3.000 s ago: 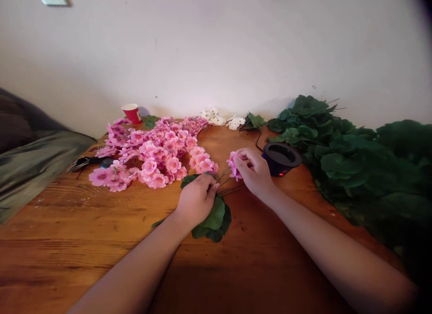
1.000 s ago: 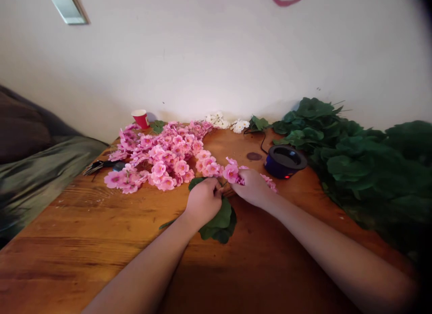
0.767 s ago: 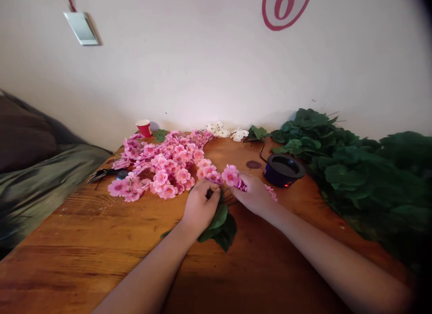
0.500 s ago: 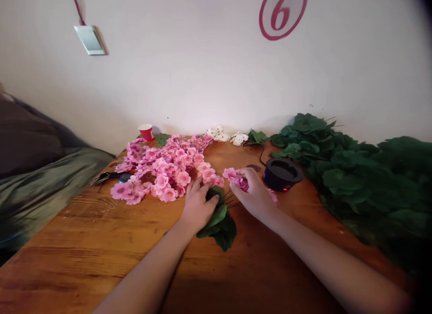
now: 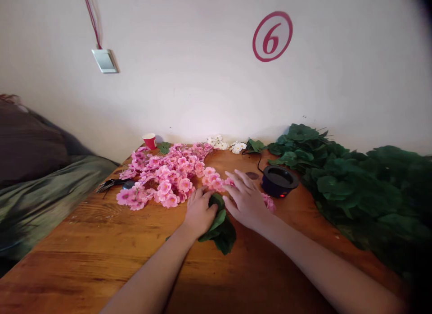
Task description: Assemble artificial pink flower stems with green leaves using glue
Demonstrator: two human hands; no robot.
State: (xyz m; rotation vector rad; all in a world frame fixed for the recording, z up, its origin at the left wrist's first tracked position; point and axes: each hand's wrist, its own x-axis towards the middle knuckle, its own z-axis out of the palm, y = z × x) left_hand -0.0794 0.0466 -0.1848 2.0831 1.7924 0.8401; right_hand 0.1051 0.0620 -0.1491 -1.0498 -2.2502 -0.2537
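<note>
Green artificial leaves [image 5: 222, 235] lie on the wooden table with my left hand [image 5: 201, 212] closed around their left side. My right hand [image 5: 245, 201] is spread, palm down, just right of the leaves and over some pink blossoms that it partly hides. A large heap of pink flowers [image 5: 172, 181] reaches from the left up to my fingertips. More pink blossoms [image 5: 269, 202] show beside my right wrist. Behind them stands a dark round pot [image 5: 279, 181] with a lit red light.
A big pile of green leaves [image 5: 357, 183] covers the table's right side. At the back are a red cup [image 5: 150, 141], white flowers [image 5: 218, 142] and a small leaf [image 5: 255, 145]. Dark-handled tools [image 5: 113, 184] lie at the left edge. A cord runs behind the pot.
My right hand has opened and spread its fingers, letting go of the pink blossoms it pinched. The head view has tilted upward slightly. My left hand keeps its place on the leaves.
</note>
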